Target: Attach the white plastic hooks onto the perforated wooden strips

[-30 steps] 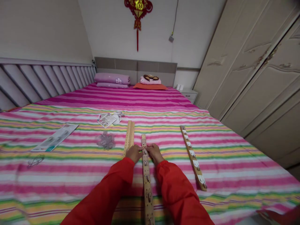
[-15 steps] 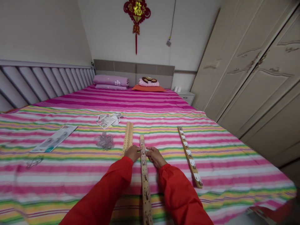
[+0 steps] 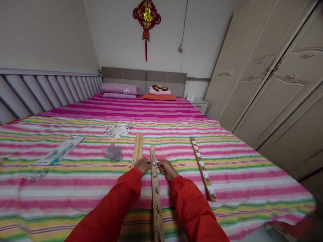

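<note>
A long wooden strip, the middle strip (image 3: pixel 155 198), lies on the bed along the near-far direction, and a row of metal hooks is fixed on it. Its far end is near the centre of the bed, and its near end goes out of view at the bottom.

The left hand (image 3: pixel 143 165) and the right hand (image 3: pixel 168 169) are both at the far part of this strip, one on each side. The grip of each hand is clenched, not released, and the fingers touch the strip beside one hook. A small pale piece shows at the right hand's fingertips (image 3: pixel 158 162), but it is too small to tell what it is. Both arms are in red sleeves (image 3: pixel 113 198).

Left of the middle strip, and just beyond the left hand, lies a bare wooden strip (image 3: pixel 137 149). On the right, well apart from the hands, lies a strip with white hooks (image 3: pixel 202 168), tilted a little.

Further left on the bed (image 3: pixel 239 188) are a clear plastic bundle (image 3: pixel 113 153), a long packaging card (image 3: pixel 59 150) and a small wire piece (image 3: pixel 38 175). Loose papers (image 3: pixel 116 131) lie on the far side. At the far end are a pink pillow (image 3: pixel 119 89) and an orange cushion (image 3: pixel 159 97). A wardrobe (image 3: pixel 264 67) stands on the right.
</note>
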Available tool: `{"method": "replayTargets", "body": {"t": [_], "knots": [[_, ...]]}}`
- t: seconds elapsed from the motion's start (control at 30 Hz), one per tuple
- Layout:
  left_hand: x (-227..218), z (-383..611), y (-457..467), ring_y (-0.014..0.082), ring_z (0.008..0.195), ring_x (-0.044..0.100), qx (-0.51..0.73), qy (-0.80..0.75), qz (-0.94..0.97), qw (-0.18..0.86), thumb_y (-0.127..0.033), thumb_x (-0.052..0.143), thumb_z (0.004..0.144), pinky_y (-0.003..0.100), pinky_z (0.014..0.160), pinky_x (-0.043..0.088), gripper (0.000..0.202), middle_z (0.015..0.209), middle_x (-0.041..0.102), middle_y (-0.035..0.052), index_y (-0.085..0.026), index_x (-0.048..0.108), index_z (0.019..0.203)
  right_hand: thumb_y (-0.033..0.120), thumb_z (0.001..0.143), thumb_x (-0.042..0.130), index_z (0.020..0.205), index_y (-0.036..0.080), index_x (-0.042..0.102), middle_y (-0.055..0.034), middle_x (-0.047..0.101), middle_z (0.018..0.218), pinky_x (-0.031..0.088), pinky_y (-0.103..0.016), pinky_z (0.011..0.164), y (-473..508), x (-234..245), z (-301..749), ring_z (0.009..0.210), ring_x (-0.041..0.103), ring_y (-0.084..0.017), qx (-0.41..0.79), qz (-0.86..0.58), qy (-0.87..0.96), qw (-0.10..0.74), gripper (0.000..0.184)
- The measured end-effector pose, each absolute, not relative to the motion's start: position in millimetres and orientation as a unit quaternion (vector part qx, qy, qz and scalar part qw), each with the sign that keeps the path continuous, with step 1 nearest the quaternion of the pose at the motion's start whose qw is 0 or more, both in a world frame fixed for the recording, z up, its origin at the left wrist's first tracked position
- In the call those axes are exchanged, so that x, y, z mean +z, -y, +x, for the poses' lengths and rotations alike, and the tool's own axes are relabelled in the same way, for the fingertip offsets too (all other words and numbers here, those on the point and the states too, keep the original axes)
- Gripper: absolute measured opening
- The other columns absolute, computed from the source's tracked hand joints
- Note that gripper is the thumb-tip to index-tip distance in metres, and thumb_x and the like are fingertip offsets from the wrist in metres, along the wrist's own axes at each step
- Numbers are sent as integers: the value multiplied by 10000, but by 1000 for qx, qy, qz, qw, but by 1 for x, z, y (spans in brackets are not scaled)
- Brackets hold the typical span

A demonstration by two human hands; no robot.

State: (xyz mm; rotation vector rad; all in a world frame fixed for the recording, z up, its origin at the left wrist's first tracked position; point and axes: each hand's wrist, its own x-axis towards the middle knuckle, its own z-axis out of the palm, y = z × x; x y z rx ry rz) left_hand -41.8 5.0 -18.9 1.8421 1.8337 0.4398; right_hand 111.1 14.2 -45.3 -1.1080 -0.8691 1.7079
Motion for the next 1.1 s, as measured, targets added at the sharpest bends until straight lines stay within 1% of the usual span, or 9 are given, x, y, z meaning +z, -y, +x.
{"method": "replayTargets", "body": {"t": [0.13,0.23,0.33,0.5,0.67,0.73,0.87,0.97,1.1], "knots": [[-28,-45,-8,217,1042,590,212,-669,658,273,-309,636,698,299,923,397,417,1037,694,16,-282,672,1112,305,586,608,663,186,505,102,447,400,93,-181,315,-11,-46,110,276,253,-27,680,-433,360,470,175],[-35,-47,-10,195,950,623,272,-647,642,310,-303,663,659,278,872,439,457,968,709,12,-243,673,1112,370,624,607,605,188,478,92,450,406,104,-185,312,-8,-48,108,279,260,-26,666,-422,370,491,224],[-36,-49,-8,189,879,644,330,-626,620,339,-286,655,657,289,849,469,466,914,722,11,-200,672,1114,423,638,610,630,190,489,85,478,425,114,-191,306,-6,-52,107,277,277,-34,650,-421,374,510,263],[-30,-49,8,194,1016,629,406,-608,601,322,-199,509,769,322,944,445,412,1036,717,48,-156,642,1157,526,657,613,653,187,505,91,462,422,111,-202,310,1,-56,106,273,257,-36,625,-426,380,532,356],[-31,-46,34,186,1012,640,371,-615,651,248,-107,458,782,347,971,432,482,1054,711,74,-162,564,1249,591,729,561,573,200,488,94,364,355,125,-226,345,14,-58,107,295,238,-58,585,-434,428,536,427],[-32,-42,42,185,1065,619,351,-599,682,230,-69,443,772,366,1007,401,519,1117,688,75,-178,541,1270,595,742,555,539,211,471,99,313,328,125,-236,358,18,-58,107,304,219,-69,578,-437,439,531,442],[-31,-31,53,213,1197,531,298,-608,706,209,-38,412,767,457,1060,322,556,1210,640,89,-183,506,1295,596,743,559,529,222,466,96,298,339,124,-244,371,23,-55,108,324,198,-80,578,-433,445,529,441],[-29,-30,55,213,1222,508,282,-610,708,217,-54,428,767,471,1067,304,556,1197,650,74,-204,501,1297,589,759,544,542,221,474,96,295,350,115,-239,369,26,-54,109,325,181,-75,588,-424,445,526,433],[-21,-55,52,215,1097,591,342,-614,689,180,-168,508,770,417,1011,390,451,1094,695,65,-213,580,1213,582,745,564,601,198,529,80,384,409,106,-227,352,26,-54,110,320,194,-59,597,-415,424,540,412]]}}
